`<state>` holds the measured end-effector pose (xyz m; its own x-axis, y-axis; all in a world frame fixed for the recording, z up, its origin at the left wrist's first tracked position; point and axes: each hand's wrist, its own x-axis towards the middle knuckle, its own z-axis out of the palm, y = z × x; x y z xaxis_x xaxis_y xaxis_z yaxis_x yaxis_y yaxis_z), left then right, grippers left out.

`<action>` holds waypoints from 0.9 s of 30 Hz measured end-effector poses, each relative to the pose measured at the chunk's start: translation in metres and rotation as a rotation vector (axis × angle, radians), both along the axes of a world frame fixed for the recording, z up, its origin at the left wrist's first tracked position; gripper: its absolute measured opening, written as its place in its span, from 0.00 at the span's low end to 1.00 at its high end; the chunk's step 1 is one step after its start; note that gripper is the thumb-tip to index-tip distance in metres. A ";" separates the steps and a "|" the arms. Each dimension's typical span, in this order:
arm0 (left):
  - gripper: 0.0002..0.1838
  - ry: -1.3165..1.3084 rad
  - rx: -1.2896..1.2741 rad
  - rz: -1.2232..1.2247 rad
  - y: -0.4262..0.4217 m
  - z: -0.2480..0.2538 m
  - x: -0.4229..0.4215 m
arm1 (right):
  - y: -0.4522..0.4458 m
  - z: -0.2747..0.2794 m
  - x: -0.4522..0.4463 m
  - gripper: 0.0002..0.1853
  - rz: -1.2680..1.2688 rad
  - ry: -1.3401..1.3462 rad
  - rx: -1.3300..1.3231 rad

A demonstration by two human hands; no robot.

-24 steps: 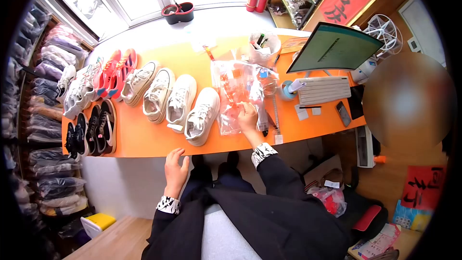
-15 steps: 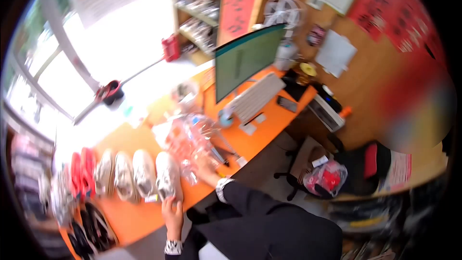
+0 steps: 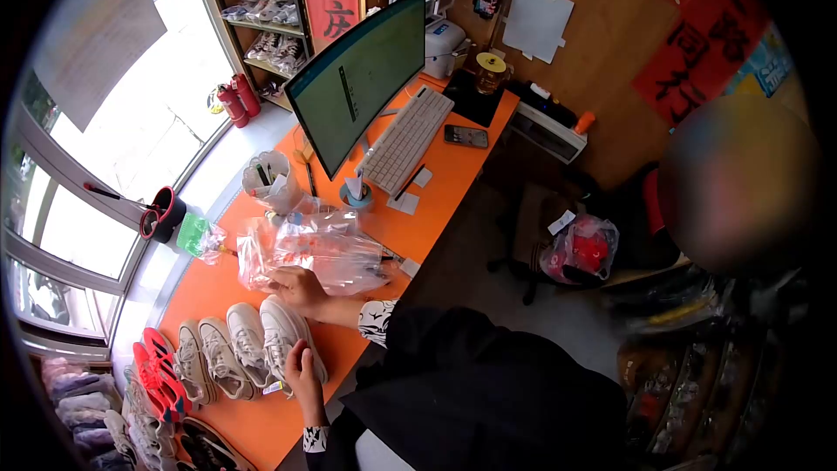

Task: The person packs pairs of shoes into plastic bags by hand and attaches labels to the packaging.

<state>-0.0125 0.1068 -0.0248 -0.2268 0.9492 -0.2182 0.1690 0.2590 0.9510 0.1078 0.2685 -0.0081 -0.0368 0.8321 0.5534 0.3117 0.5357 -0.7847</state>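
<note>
Four paired white sneakers stand in a row on the orange desk [image 3: 222, 423]. My left hand [image 3: 302, 379] is at the heel end of the rightmost white sneaker [image 3: 281, 331], its fingers curled over the collar. A small tag [image 3: 273, 387] lies beside that shoe. Just beyond the toe, my right hand [image 3: 299, 290] reaches across with bent fingers closed at the near edge of a clear plastic bag [image 3: 327, 253] with red print. The fingertips are partly hidden, so how much plastic they hold is unclear.
Red sneakers [image 3: 157, 375] and dark shoes [image 3: 209, 447] stand farther left. A monitor [image 3: 357, 78], keyboard [image 3: 408, 139], phone [image 3: 466, 136] and pen cup [image 3: 266, 183] occupy the desk's far part. An office chair [image 3: 540, 235] bears a bag with red contents. Another person's blurred head is at right.
The view has swung and sharpened. My right hand has moved left along the plastic bag, toward the toe of the rightmost white sneaker. My left hand stays by that sneaker's heel.
</note>
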 end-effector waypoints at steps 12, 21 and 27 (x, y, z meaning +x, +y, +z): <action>0.45 -1.326 0.029 -0.002 0.058 0.022 0.026 | -0.004 0.113 0.041 0.12 0.283 1.422 -0.809; 0.10 -0.204 0.298 0.593 0.029 0.051 -0.045 | 0.033 0.027 0.131 0.13 -0.160 -0.080 -0.167; 0.08 -0.341 0.305 0.490 0.012 0.095 -0.020 | -0.052 0.098 0.069 0.22 0.308 -0.114 -0.060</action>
<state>-0.0329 0.1188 0.0706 -0.6129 0.7847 -0.0924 -0.2226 -0.0593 0.9731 0.1768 0.2165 0.0904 -0.3504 0.8033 0.4816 0.2301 0.5723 -0.7871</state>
